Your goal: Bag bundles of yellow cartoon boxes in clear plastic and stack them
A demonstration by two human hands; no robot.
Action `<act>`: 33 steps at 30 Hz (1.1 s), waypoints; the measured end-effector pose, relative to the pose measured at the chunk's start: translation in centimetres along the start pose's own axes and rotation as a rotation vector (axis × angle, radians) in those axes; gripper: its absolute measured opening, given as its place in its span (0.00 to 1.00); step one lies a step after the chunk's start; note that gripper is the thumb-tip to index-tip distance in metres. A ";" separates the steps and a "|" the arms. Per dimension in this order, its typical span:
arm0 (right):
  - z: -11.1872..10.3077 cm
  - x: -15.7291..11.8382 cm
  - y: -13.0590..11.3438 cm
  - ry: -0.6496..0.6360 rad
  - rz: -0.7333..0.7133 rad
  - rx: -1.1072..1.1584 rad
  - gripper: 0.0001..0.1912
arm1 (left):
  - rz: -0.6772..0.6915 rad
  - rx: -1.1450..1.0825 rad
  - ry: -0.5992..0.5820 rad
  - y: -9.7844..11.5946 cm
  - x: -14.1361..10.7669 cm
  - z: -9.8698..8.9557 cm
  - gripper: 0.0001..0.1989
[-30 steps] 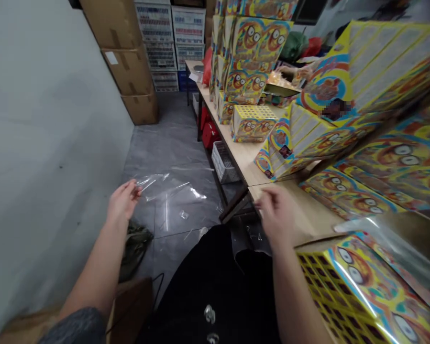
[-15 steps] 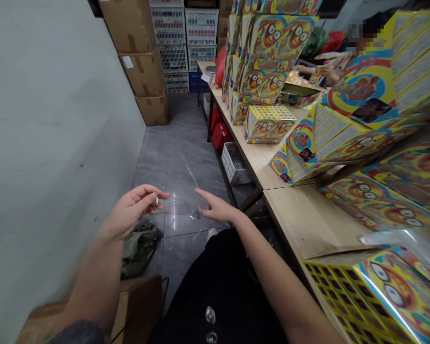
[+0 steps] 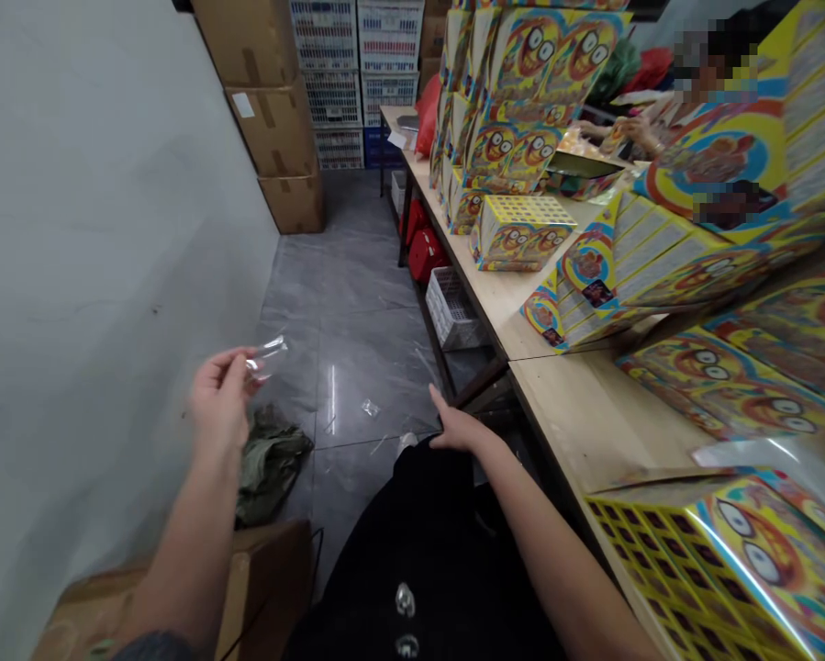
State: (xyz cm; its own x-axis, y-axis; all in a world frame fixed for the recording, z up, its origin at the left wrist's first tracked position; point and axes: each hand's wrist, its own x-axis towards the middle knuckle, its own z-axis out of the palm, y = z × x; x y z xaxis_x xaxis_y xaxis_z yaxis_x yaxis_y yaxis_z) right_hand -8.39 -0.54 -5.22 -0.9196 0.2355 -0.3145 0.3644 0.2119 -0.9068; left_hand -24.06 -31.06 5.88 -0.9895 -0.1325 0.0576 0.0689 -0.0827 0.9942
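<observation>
My left hand (image 3: 220, 397) pinches a clear plastic piece (image 3: 267, 356) between thumb and fingers, and the piece sticks out in the air above the grey floor (image 3: 357, 275). My right hand (image 3: 457, 428) is held apart from it, beside the edge of the wooden surface (image 3: 556, 404), its fingers extended and the thumb spread away. A small clear scrap (image 3: 371, 408) lies on the floor between my hands. Below my left hand is a crumpled green bag (image 3: 269, 468), near a cardboard box (image 3: 271, 569). Colourful yellow boxes (image 3: 522, 243) stand along the surface to my right.
</observation>
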 end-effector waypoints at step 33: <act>-10.1 -34.9 -0.6 1.264 -0.039 0.384 0.10 | -0.382 0.069 -1.895 4.8 -25.9 32.3 0.15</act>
State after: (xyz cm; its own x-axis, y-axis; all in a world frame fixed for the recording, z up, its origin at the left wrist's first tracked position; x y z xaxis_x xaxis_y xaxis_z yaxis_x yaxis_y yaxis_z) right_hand 24.93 0.72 9.17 -0.0823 0.9966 0.0008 0.0841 0.0077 -0.9964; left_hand -2.16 3.85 12.12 0.2189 0.9610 -0.1688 -0.1078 0.1958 0.9747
